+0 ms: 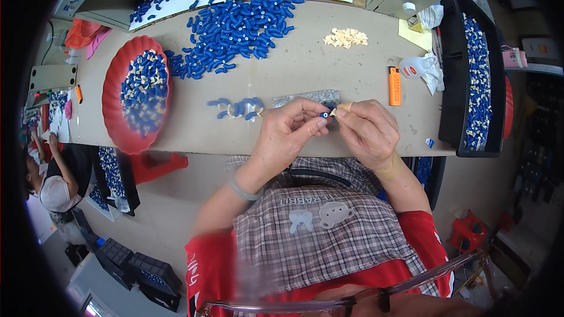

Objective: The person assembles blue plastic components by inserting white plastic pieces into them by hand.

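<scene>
Pinching both hands' fingers (314,122), a small blue piece (322,115), seemingly white-tipped.

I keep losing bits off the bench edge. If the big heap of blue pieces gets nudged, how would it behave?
The heap of blue pieces would probably scatter rather than slide as one, since it lies loose, with strays around it. Each piece looks small and likely light: the left hand pinches one in its fingertips. Their rounded, curved shape suggests they may roll a little.

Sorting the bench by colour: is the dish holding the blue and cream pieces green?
No, the dish at the person's left is red, filled with blue and cream pieces.
</scene>
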Motion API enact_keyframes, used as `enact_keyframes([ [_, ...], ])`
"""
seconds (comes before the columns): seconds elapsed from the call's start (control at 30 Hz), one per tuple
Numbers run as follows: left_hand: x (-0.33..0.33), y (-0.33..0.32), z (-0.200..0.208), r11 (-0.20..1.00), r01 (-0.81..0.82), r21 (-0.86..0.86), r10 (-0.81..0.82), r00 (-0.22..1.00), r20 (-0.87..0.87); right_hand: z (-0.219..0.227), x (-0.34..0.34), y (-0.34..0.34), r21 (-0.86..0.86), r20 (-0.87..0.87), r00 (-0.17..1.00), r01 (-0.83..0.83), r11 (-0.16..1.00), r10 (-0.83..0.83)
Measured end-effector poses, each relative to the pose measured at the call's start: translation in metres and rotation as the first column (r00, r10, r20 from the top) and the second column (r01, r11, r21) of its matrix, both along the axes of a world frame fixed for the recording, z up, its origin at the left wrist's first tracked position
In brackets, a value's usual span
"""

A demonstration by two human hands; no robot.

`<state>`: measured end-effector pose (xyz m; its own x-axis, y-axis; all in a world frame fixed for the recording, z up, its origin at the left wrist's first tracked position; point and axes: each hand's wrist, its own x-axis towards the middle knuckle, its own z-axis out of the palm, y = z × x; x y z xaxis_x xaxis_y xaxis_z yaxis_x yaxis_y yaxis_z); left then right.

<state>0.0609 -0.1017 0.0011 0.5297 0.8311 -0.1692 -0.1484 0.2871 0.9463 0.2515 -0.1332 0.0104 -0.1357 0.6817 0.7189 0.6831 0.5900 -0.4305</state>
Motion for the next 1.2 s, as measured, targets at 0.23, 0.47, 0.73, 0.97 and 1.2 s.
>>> enact_keyframes([
  [0.23,0.001,0.000,0.001,1.000,0.016,-0.002,-0.016,0.999,-0.031,0.001,-0.001,0.000,0.014,0.053,0.999,-0.010,1.000,0.009],
  [0.47,0.001,0.000,0.001,1.000,0.011,-0.008,-0.011,0.999,-0.031,0.001,0.000,-0.001,0.029,0.111,0.993,-0.032,0.999,0.029],
  [0.73,0.002,-0.002,0.005,0.998,-0.023,0.052,0.028,0.995,-0.098,-0.003,-0.001,-0.002,0.033,0.116,0.992,-0.052,0.998,0.048],
  [0.97,0.003,-0.001,0.009,0.957,-0.041,0.287,0.104,0.973,-0.208,-0.005,-0.002,-0.002,0.013,0.094,0.994,-0.061,0.998,0.059],
  [1.2,0.004,-0.002,0.011,0.945,-0.033,0.325,0.122,0.959,-0.257,-0.005,-0.003,-0.002,-0.006,0.070,0.996,-0.056,0.998,0.057],
])
